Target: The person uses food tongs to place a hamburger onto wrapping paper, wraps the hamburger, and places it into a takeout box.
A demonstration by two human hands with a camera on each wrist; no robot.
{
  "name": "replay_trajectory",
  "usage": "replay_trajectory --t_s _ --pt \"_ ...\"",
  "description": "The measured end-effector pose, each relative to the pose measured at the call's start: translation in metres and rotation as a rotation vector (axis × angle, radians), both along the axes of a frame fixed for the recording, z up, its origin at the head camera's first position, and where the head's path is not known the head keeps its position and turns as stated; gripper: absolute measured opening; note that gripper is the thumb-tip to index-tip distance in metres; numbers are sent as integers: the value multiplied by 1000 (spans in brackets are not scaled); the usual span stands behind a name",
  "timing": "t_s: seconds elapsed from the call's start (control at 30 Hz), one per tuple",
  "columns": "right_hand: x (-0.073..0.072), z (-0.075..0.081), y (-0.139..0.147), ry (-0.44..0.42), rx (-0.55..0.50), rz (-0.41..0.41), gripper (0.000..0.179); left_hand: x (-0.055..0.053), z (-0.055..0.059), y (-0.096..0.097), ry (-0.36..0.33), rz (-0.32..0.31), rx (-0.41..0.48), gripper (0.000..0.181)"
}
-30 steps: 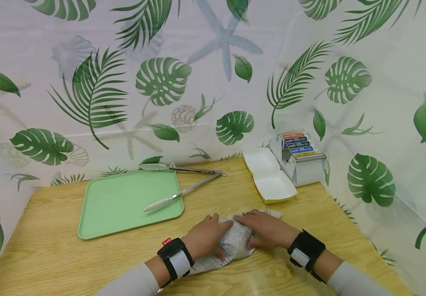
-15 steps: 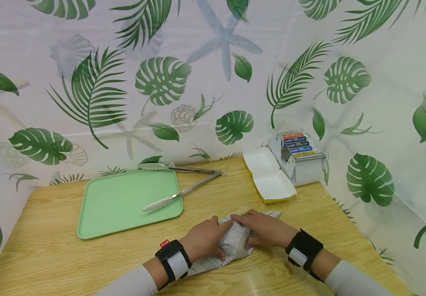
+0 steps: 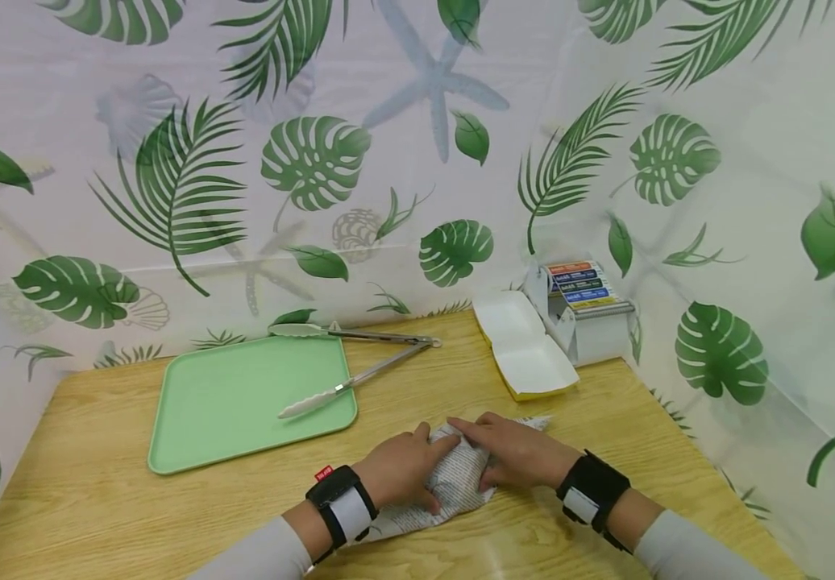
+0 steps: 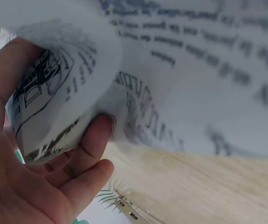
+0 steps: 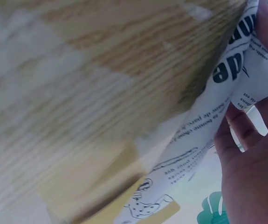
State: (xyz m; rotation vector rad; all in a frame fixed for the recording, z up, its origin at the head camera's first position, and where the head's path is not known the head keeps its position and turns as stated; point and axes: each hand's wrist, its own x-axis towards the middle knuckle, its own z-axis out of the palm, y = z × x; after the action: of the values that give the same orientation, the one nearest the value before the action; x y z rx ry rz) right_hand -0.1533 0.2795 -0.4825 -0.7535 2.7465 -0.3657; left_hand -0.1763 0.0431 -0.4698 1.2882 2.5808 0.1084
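Newsprint-patterned wrapping paper (image 3: 457, 477), folded over into a rounded bundle, lies on the table near the front. Its pointed ends stick out at the far right and near left. My left hand (image 3: 397, 469) grips the bundle's left side, thumb toward me. From the right, my right hand (image 3: 522, 453) holds it, with the index finger reaching over the top. Fingers of the left hand (image 4: 31, 182) curl round a rolled fold of the paper (image 4: 194, 88) in the left wrist view. In the right wrist view, a long rolled edge of paper (image 5: 189, 135) runs beside the right hand (image 5: 255, 172). Whatever the paper encloses is hidden.
A green tray (image 3: 225, 403) stands at the back left, with opened tongs (image 3: 381, 366) lying partly across it. Back right are an open takeout box (image 3: 529, 354), white inside and yellow outside, and a white dispenser (image 3: 595, 330) holding colourful boxes. Leaf-patterned sheeting (image 3: 359, 72) borders the table.
My right index finger has slid slightly left over the top of the paper. Both hands otherwise keep their grip in nearly the same place.
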Motion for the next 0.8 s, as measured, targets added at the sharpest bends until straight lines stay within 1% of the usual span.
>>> replay_trajectory --t_s 0.13,0.23,0.43,0.5,0.57,0.67,0.8 --pt "0 1 0 25 20 9 94 -1 1 2 -4 0 -21 103" --pt "1 2 2 27 11 1 93 -1 1 2 -13 1 -21 102" --pt "6 -3 9 -14 -64 -49 95 -4 -2 4 -18 11 -38 102" --pt "7 -5 12 -16 -88 -65 95 -4 -4 4 -17 12 -43 102" --pt "9 -6 17 -22 -107 -93 95 -4 -4 4 -18 11 -44 102" --pt "13 -8 30 0 -123 -149 92 -4 -4 4 -17 12 -39 101" --pt "20 -11 47 56 -151 -240 76 -4 -1 3 -18 18 -36 101"
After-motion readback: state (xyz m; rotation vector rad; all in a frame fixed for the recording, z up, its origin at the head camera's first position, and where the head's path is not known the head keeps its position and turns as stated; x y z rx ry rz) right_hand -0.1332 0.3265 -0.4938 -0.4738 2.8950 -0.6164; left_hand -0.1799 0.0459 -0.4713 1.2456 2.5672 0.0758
